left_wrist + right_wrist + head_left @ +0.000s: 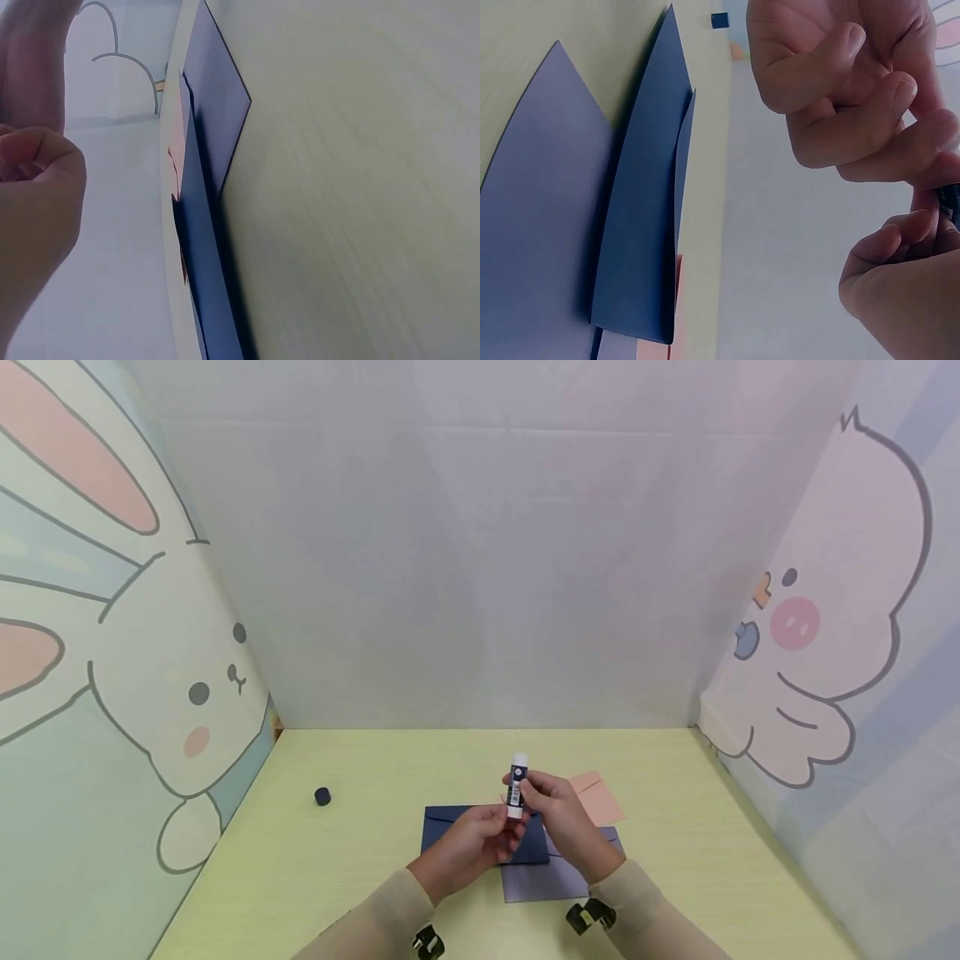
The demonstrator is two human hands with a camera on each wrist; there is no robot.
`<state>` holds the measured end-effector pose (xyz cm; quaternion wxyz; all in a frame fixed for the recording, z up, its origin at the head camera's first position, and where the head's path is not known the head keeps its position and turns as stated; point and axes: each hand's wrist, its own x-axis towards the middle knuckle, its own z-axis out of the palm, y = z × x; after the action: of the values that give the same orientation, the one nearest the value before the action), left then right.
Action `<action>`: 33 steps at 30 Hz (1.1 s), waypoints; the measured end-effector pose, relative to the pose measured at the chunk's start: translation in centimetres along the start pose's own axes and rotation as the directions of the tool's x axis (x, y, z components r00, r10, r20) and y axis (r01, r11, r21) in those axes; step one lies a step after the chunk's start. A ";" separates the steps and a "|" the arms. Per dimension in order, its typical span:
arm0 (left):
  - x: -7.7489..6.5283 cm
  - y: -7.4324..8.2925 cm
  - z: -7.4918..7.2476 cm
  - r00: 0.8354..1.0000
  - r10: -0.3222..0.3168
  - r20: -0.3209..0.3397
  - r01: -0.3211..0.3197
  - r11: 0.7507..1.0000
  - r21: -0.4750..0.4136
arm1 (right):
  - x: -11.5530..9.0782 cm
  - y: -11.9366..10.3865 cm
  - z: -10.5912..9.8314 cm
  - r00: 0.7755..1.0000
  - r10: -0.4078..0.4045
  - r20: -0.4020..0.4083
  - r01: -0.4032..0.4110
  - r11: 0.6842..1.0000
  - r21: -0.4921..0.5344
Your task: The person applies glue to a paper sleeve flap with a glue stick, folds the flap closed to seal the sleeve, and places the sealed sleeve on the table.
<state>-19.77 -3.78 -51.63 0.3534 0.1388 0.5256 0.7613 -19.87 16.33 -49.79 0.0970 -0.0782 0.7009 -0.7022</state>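
A glue stick (517, 787) with a dark label and white ends is held upright between both hands in the head view. My left hand (468, 843) pinches its lower end between thumb and fingers. Higher up, my right hand (561, 817) grips the labelled body with thumb and fingers. The right wrist view shows only a dark bit of the stick (950, 201) at the right edge, beside the curled fingers. Beneath the hands lies a navy envelope (442, 828), partly covering a lilac envelope (536, 883). A small dark cap (322, 796) sits off to the left.
Behind the right hand, a pink envelope (600, 797) lies on the pale yellow table (360, 877). A plain wall (480, 577) rises at the table's back edge, and walls with cartoon drawings flank both sides.
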 end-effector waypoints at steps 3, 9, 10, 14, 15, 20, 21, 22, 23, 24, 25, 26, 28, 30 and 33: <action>0.0 0.0 0.0 1.000 0.000 0.002 0.000 1.000 0.003 | 0.0 0.1 0.0 1.000 -0.001 0.003 0.001 1.000 -0.005; -0.1 0.0 -0.1 0.998 0.028 -0.053 -0.023 0.995 0.100 | -0.1 -0.1 0.0 1.000 -0.006 -0.003 0.006 1.000 -0.012; -0.1 0.0 -0.2 0.996 0.038 -0.076 -0.028 0.992 0.127 | -0.2 -0.2 0.0 1.000 -0.007 -0.006 0.006 1.000 -0.011; -0.1 0.2 -0.6 0.974 0.093 -0.205 -0.044 0.971 0.234 | -0.3 -0.3 -0.1 1.000 -0.013 -0.009 0.013 0.999 -0.036; -0.1 0.2 -0.7 0.967 0.107 -0.233 -0.046 0.966 0.254 | -0.3 -0.3 -0.1 1.000 -0.014 -0.010 0.013 0.999 -0.047; 0.0 0.2 -0.3 0.929 0.193 -0.317 -0.056 0.917 0.396 | -0.4 -0.3 0.2 1.000 -0.016 -0.022 0.014 0.997 -0.082; 0.0 0.2 -0.2 0.920 0.217 -0.327 -0.058 0.899 0.434 | -0.4 -0.3 0.2 1.000 -0.017 -0.025 0.015 0.996 -0.084; -0.1 0.2 0.1 0.910 0.242 -0.337 -0.059 0.879 0.473 | -0.4 -0.3 0.3 0.999 -0.016 -0.030 0.013 0.997 -0.081; -0.2 0.2 0.3 0.898 0.270 -0.347 -0.059 0.856 0.514 | -0.4 -0.4 0.4 0.999 -0.014 -0.035 0.011 0.997 -0.082; -0.2 0.2 0.6 0.885 0.297 -0.358 -0.057 0.833 0.551 | -0.4 -0.4 0.4 0.999 -0.013 -0.040 0.010 0.997 -0.082; -0.3 0.3 0.9 0.873 0.321 -0.367 -0.052 0.810 0.584 | -0.4 -0.4 0.5 0.999 -0.012 -0.043 0.008 0.996 -0.085; -0.4 0.3 1.2 0.861 0.344 -0.374 -0.049 0.788 0.613 | -0.4 -0.4 0.5 0.999 -0.012 -0.044 0.008 0.996 -0.086; -0.6 0.4 1.6 0.844 0.383 -0.375 -0.048 0.751 0.659 | -0.5 -0.4 0.5 0.999 -0.016 -0.044 0.012 0.996 -0.089; -0.7 0.6 1.9 0.835 0.410 -0.368 -0.054 0.726 0.686 | -0.5 -0.5 0.5 0.999 -0.027 -0.042 0.023 0.995 -0.098; -0.7 0.7 2.0 0.837 0.419 -0.353 -0.072 0.723 0.687 | -0.5 -0.5 0.5 0.998 -0.035 -0.045 0.030 0.995 -0.100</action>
<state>-18.39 -3.00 -50.13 0.0315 0.1279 0.8026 0.5818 -19.25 16.00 -49.30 0.0654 -0.0779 0.7357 -0.6696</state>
